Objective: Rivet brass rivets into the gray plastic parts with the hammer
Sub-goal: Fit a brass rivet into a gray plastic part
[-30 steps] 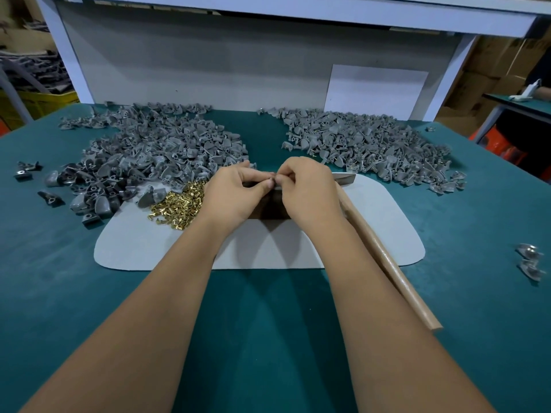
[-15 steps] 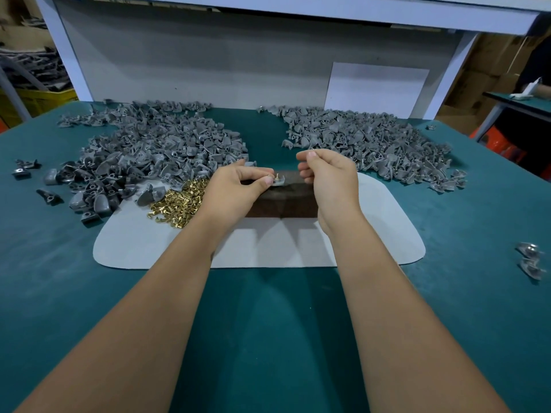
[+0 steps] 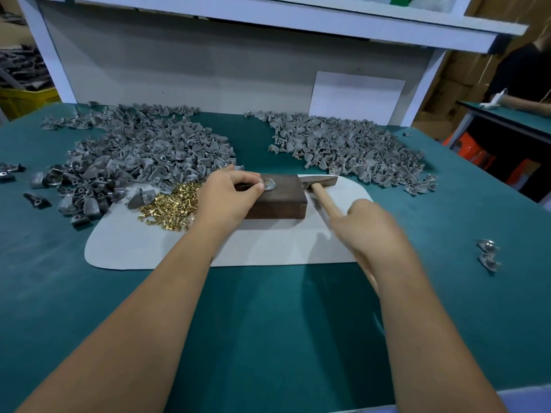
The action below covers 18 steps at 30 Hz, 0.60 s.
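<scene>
Both forearms bare; no sleeves, gloves, rings or watch visible.

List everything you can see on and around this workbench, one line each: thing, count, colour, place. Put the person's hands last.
gray plastic parts: two large heaps, gray, far left and far right
brass rivets: one pile, gold, on mat's left
mat: one, pale gray, centre
block: one, dark brown, on mat
part with rivet: one, gray, on block
hammer: one, wooden handle, right of block
left hand: pinches the part on the block
right hand: on the hammer handle, blurred
</scene>
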Motion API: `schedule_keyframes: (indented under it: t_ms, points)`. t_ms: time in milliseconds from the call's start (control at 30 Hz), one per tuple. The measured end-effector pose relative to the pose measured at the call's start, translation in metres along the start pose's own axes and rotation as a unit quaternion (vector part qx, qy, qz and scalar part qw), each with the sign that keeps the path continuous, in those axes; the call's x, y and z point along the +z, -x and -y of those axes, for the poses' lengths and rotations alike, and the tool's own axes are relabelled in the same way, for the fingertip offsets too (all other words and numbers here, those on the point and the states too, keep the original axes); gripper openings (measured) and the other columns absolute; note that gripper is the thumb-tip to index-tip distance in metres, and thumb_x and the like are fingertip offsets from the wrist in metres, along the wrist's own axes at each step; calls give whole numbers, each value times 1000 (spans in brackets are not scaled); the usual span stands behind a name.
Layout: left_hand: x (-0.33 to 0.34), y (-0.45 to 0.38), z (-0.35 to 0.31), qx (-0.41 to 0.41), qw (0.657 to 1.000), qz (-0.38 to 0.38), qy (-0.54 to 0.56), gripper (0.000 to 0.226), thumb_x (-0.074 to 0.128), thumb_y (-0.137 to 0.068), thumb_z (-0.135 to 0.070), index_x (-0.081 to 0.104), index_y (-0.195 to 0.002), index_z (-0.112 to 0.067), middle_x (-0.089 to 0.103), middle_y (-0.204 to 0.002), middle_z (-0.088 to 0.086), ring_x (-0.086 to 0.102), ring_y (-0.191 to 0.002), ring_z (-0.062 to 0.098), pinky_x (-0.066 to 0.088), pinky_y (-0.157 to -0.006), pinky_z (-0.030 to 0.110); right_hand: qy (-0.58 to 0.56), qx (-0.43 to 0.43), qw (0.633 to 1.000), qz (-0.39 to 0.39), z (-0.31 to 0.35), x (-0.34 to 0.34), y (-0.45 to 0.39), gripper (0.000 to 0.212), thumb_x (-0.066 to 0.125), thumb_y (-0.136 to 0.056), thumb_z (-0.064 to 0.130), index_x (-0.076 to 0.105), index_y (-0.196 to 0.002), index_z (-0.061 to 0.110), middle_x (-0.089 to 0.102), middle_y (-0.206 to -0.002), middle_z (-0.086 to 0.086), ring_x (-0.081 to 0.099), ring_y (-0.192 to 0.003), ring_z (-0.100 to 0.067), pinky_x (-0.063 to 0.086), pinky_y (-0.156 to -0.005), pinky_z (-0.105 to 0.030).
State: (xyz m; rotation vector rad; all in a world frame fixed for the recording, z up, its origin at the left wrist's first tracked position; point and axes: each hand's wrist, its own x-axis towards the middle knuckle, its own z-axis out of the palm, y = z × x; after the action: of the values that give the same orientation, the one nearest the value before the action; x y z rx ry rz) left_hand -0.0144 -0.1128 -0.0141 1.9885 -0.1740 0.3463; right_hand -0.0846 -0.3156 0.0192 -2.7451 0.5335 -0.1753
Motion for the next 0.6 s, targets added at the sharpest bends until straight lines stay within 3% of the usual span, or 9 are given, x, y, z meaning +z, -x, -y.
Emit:
schedule_keyframes:
  t_ms: [67, 133, 200, 267, 333, 400, 533, 600]
  points:
    - [2, 2, -2, 12, 999, -23, -35, 15, 73, -87, -24, 70, -79, -36, 65, -98, -22, 44, -135, 12, 29, -117, 38, 59, -32, 998, 2, -4, 5, 1, 28, 48, -87, 24, 35, -64, 16, 45, -69, -4, 44, -60, -20, 28, -50, -26]
    - [3, 3, -4, 16, 998, -38, -42, 6, 73, -87, -24, 75, -84, -29, 61, -94, -22, 44, -135, 13, 30, -116, 38, 52, -47, 997, 30, -4, 3, -3, 22, 52, -82, 19, 38, -66, 16, 47, -64, -1, 43, -55, -14, 26, -45, -24]
    - [4, 5, -4, 13, 999, -39, -30, 5, 73, -87, -23, 77, -89, -22, 61, -96, -19, 45, -135, 14, 31, -115, 35, -66, -11, 992, 109, -1, -4, -9, 12, 58, -74, 23, 50, -75, 13, 57, -69, -5, 54, -58, -18, 35, -46, -21]
    - [4, 7, -5, 7, 1000, -30, -3, 6, 73, -87, -21, 77, -91, -20, 63, -102, -15, 48, -132, 17, 34, -114, 37, -187, 37, 967, 171, 1, -9, -12, 23, 59, -71, 23, 53, -87, 7, 60, -72, -9, 59, -58, -22, 44, -50, -23]
    - [3, 8, -6, 0, 1000, -23, 6, 8, 72, -88, -20, 77, -93, -20, 66, -113, -8, 52, -127, 18, 37, -112, 40, -279, 48, 940, 190, -2, -9, -11, 16, 54, -79, 15, 50, -87, 2, 57, -63, -10, 54, -44, -19, 44, -44, -24]
    - [4, 8, -6, -4, 1000, -26, -9, 8, 71, -88, -21, 76, -94, -21, 64, -127, -3, 51, -128, 18, 37, -113, 38, -332, 30, 927, 173, -6, -7, -5, 6, 52, -83, 9, 48, -80, 5, 52, -55, -6, 46, -35, -13, 40, -39, -21]
    - [5, 7, -7, -6, 999, -32, -24, 8, 71, -86, -20, 75, -92, -23, 60, -135, 1, 47, -132, 17, 33, -114, 33, -330, -52, 942, 24, -9, -10, 14, 17, 55, -92, 34, 49, -90, 18, 52, -58, 1, 45, -38, -7, 37, -37, -20]
    - [4, 7, -7, -13, 999, -28, -26, 7, 71, -86, -20, 74, -90, -26, 58, -139, 1, 47, -132, 16, 34, -112, 30, -337, -104, 935, -38, -7, -17, 21, 14, 51, -95, 35, 48, -93, 21, 53, -62, 1, 46, -44, -7, 41, -41, -26]
